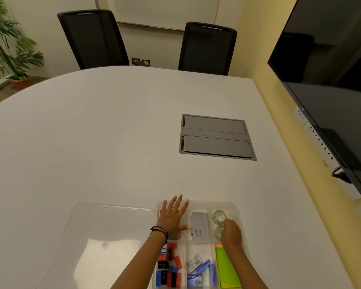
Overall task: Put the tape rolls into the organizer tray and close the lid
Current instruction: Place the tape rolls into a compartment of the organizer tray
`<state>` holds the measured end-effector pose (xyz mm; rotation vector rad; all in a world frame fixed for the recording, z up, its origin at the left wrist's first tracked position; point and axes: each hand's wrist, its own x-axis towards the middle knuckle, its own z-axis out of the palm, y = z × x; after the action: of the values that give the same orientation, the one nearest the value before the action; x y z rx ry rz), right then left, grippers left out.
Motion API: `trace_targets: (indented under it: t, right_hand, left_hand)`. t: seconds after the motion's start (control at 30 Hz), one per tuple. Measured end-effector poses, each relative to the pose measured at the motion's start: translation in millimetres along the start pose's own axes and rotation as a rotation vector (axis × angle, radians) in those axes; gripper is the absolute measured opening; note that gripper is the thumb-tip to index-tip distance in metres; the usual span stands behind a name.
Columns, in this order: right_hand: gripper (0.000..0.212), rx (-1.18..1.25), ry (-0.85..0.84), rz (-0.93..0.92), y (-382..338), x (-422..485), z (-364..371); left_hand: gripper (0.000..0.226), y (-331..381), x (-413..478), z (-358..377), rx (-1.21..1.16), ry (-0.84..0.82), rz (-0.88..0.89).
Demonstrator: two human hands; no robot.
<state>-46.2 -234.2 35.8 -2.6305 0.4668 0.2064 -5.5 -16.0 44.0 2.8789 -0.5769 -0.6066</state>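
Observation:
A clear organizer tray (233, 205) with several compartments sits at the near edge of the white table. Two clear tape rolls lie in its far right compartment: one (219, 215) at the back, the other (217, 233) just in front of it. My right hand (230, 233) rests over the nearer roll, fingers curled on it. My left hand (173, 215) lies flat with fingers spread on the tray's far left compartment. The clear lid (104, 236) lies flat on the table to the left of the tray.
The tray also holds a grey Camlin box (198, 227), red, black and blue clips (169, 265), staple boxes (198, 272) and green paper (225, 265). A grey cable hatch (216, 137) is set in the table. Two black chairs stand beyond; a dark screen hangs at right.

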Motion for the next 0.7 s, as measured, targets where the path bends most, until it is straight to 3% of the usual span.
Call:
trace_targets:
  t: [0.2, 0.3, 0.43, 0.5, 0.63, 0.7]
  right_hand:
    - [0.045, -0.021, -0.059, 0.060, -2.1, -1.2, -5.1]
    - [0.004, -0.117, -0.130, 0.054, -10.5, -2.8, -17.6]
    - [0.023, -0.233, -0.171, 0.067, -17.6, -0.7, -31.1]
    - [0.028, -0.250, -0.127, 0.036, -25.0, -1.0, -37.3]
    - [0.027, -0.042, -0.056, -0.046, -46.4, -7.5, -44.6]
    - [0.023, 0.112, -0.063, -0.054, -61.5, -11.6, -45.9]
  left_hand:
    - [0.090, 1.0, 3.0, 9.8, 0.077, 0.003, -0.024]
    - [0.088, 3.6, 1.7, 6.7, 0.074, -0.003, -0.024]
    - [0.084, 4.1, 1.2, -0.4, 0.040, 0.021, -0.008]
    - [0.082, 2.1, -1.6, -8.1, -0.093, 0.067, -0.006]
    - [0.079, -24.3, -22.2, -25.1, -0.414, 0.230, -0.017]
    - [0.094, -49.8, -40.9, -29.5, -0.520, 0.295, -0.054]
